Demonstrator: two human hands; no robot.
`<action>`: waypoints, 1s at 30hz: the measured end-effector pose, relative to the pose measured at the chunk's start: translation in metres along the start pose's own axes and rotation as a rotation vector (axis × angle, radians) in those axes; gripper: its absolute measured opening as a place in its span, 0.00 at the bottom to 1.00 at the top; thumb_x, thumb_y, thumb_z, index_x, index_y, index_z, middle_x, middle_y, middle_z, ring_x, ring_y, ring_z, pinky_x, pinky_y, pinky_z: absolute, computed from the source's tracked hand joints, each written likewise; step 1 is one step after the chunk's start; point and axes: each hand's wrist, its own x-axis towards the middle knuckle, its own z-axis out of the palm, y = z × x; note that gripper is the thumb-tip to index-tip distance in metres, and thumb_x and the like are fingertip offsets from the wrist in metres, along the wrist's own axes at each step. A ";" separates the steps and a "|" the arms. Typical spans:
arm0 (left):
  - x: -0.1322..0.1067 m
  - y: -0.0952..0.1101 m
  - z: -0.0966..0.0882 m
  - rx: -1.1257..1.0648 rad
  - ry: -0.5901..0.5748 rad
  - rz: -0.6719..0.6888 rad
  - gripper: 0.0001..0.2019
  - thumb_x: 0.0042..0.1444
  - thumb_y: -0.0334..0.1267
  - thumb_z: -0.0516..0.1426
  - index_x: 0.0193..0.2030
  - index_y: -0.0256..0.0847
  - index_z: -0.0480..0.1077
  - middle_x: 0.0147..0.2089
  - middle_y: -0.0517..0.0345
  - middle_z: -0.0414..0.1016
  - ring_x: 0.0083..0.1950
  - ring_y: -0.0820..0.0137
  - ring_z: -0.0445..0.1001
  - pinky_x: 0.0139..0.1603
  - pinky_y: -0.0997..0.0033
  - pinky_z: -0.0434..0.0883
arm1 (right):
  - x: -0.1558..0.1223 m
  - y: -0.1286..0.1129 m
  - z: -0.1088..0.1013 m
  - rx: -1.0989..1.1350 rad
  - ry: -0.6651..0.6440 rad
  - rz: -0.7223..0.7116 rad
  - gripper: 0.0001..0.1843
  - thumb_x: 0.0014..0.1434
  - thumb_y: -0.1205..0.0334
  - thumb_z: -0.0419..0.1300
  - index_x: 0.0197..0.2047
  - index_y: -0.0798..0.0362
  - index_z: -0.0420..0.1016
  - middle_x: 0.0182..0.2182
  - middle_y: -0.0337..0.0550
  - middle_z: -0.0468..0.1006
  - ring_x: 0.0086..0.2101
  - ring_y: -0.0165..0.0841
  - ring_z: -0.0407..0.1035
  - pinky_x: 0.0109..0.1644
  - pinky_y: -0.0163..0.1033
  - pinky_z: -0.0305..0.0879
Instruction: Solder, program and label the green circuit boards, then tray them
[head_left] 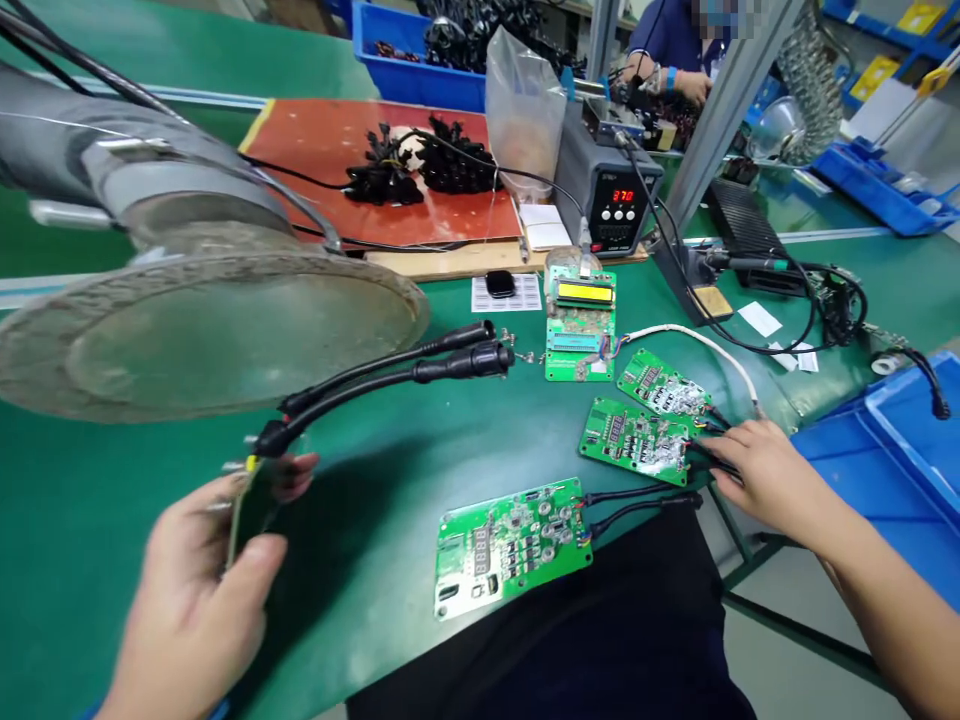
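My left hand [202,590] grips a circuit board [244,505], turned nearly edge-on to me, between thumb and fingers. Two black cables with plug ends [450,365] stick out from that board to the right, over the bench. At the right, my right hand [772,475] has its fingers curled round black cables [716,455] from two green circuit boards [637,440] lying overlapped. A white cable [701,335] runs from a test board with a yellow display [581,325] to beside my right fingers. Another green circuit board [514,545] lies at the front edge, its cables pointing right.
A round grey extraction hood [225,330] overhangs the left. Behind are a soldering station [615,200] reading 370, an iron in its stand [694,285], an orange mat [322,160] and a blue bin [420,70]. Blue trays [885,450] stand right. A co-worker [667,60] sits opposite.
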 end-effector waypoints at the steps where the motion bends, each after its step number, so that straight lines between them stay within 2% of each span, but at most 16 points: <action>1: 0.000 0.000 0.001 -0.061 -0.016 -0.034 0.11 0.58 0.48 0.46 0.45 0.52 0.62 0.46 0.56 0.71 0.50 0.56 0.72 0.53 0.52 0.68 | -0.002 0.001 0.001 0.000 -0.007 0.030 0.14 0.55 0.65 0.58 0.46 0.55 0.73 0.35 0.48 0.73 0.39 0.42 0.66 0.48 0.51 0.62; 3: 0.002 0.002 0.005 -0.111 -0.051 -0.081 0.13 0.57 0.49 0.48 0.48 0.52 0.61 0.49 0.54 0.69 0.53 0.52 0.69 0.55 0.47 0.65 | -0.003 0.001 0.003 0.022 -0.008 0.079 0.15 0.55 0.64 0.58 0.46 0.57 0.72 0.38 0.50 0.71 0.41 0.42 0.66 0.49 0.51 0.63; 5: 0.009 0.011 0.010 -0.013 -0.112 -0.023 0.17 0.57 0.50 0.49 0.52 0.52 0.58 0.51 0.52 0.66 0.53 0.50 0.68 0.54 0.45 0.65 | 0.000 0.000 0.005 0.057 -0.006 0.121 0.15 0.54 0.65 0.58 0.46 0.57 0.71 0.40 0.52 0.69 0.41 0.41 0.66 0.47 0.48 0.65; 9: 0.029 0.040 0.028 0.233 -0.264 0.301 0.23 0.57 0.50 0.49 0.58 0.47 0.54 0.53 0.47 0.64 0.53 0.52 0.66 0.53 0.49 0.66 | 0.009 0.000 0.005 0.069 0.006 0.155 0.13 0.52 0.70 0.58 0.42 0.59 0.72 0.42 0.56 0.67 0.40 0.43 0.67 0.45 0.48 0.66; 12: 0.040 0.049 0.044 0.324 -0.319 0.471 0.25 0.57 0.50 0.51 0.58 0.41 0.53 0.53 0.44 0.64 0.54 0.52 0.64 0.54 0.51 0.64 | 0.015 0.002 0.004 0.074 0.014 0.138 0.10 0.52 0.72 0.57 0.39 0.58 0.73 0.40 0.54 0.69 0.39 0.44 0.67 0.46 0.52 0.65; 15: 0.043 0.045 0.055 0.382 -0.325 0.516 0.26 0.57 0.51 0.51 0.58 0.39 0.53 0.52 0.42 0.64 0.54 0.52 0.64 0.54 0.51 0.63 | 0.015 0.004 0.003 0.101 0.037 0.143 0.08 0.53 0.70 0.57 0.38 0.56 0.73 0.39 0.51 0.71 0.40 0.44 0.67 0.50 0.55 0.62; 18: 0.043 0.038 0.060 0.415 -0.302 0.504 0.27 0.57 0.54 0.50 0.58 0.40 0.54 0.52 0.42 0.64 0.52 0.51 0.64 0.52 0.50 0.63 | 0.011 0.007 0.003 0.143 0.068 0.142 0.09 0.53 0.68 0.58 0.39 0.54 0.73 0.41 0.50 0.72 0.45 0.43 0.66 0.54 0.54 0.60; 20: 0.044 0.036 0.061 0.421 -0.300 0.498 0.28 0.57 0.55 0.50 0.58 0.41 0.54 0.51 0.43 0.65 0.52 0.51 0.65 0.51 0.49 0.63 | 0.013 0.014 0.002 0.349 0.158 0.182 0.09 0.52 0.66 0.61 0.39 0.52 0.74 0.42 0.48 0.73 0.47 0.41 0.66 0.55 0.52 0.60; 23: 0.044 0.035 0.060 0.412 -0.302 0.485 0.30 0.55 0.59 0.49 0.59 0.42 0.54 0.52 0.43 0.65 0.52 0.50 0.65 0.51 0.47 0.63 | 0.031 0.038 -0.002 0.793 0.381 0.333 0.12 0.51 0.59 0.62 0.40 0.50 0.72 0.37 0.45 0.76 0.40 0.37 0.70 0.49 0.49 0.66; 25: 0.043 0.036 0.058 0.382 -0.323 0.464 0.33 0.53 0.61 0.50 0.60 0.42 0.53 0.55 0.42 0.63 0.54 0.49 0.64 0.53 0.46 0.62 | 0.052 0.064 -0.005 0.945 0.489 0.435 0.16 0.54 0.58 0.59 0.46 0.51 0.67 0.31 0.42 0.76 0.32 0.34 0.72 0.41 0.47 0.70; 27: 0.042 0.036 0.054 0.330 -0.361 0.424 0.38 0.50 0.62 0.53 0.62 0.42 0.52 0.58 0.42 0.61 0.57 0.49 0.61 0.56 0.46 0.61 | 0.080 0.093 -0.009 1.076 0.583 0.545 0.18 0.55 0.61 0.56 0.49 0.52 0.60 0.27 0.39 0.75 0.24 0.31 0.70 0.33 0.43 0.70; 30: 0.038 0.035 0.045 0.243 -0.426 0.330 0.42 0.48 0.62 0.56 0.63 0.41 0.50 0.60 0.43 0.59 0.60 0.52 0.59 0.59 0.48 0.60 | 0.123 0.129 -0.011 1.185 0.700 0.670 0.19 0.53 0.70 0.56 0.48 0.52 0.57 0.20 0.33 0.70 0.17 0.26 0.65 0.26 0.37 0.65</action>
